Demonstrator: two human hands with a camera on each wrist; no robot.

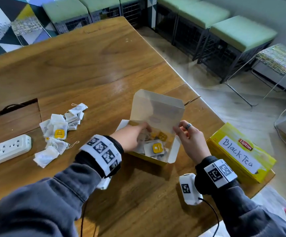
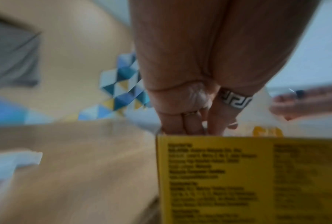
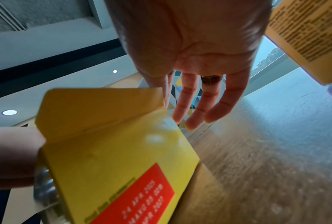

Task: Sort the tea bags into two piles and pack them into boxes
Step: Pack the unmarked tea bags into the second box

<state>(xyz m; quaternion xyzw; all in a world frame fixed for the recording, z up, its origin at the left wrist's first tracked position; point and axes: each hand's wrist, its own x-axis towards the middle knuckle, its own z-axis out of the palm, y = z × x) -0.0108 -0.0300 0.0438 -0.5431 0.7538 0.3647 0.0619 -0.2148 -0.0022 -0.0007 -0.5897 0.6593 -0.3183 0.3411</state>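
An open yellow tea box point(image 1: 149, 159) stands at the table's middle with its lid point(image 1: 157, 110) raised. Tea bags with yellow tags point(image 1: 156, 148) lie inside. My left hand point(image 1: 144, 129) reaches into the box with its fingers stretched over the bags; in the left wrist view the fingers point(image 2: 191, 121) point straight down behind the box wall point(image 2: 237, 174), tips hidden. My right hand point(image 1: 177, 130) pinches the lid's lower right edge between thumb and forefinger. A loose pile of tea bags point(image 1: 60, 132) lies to the left on the table.
A closed yellow box labelled "Black Tea" point(image 1: 239, 151) lies at the table's right edge, beside my right wrist. A white power strip point(image 1: 7, 149) sits at the far left. Green-cushioned stools point(image 1: 241, 31) stand on the floor beyond the table.
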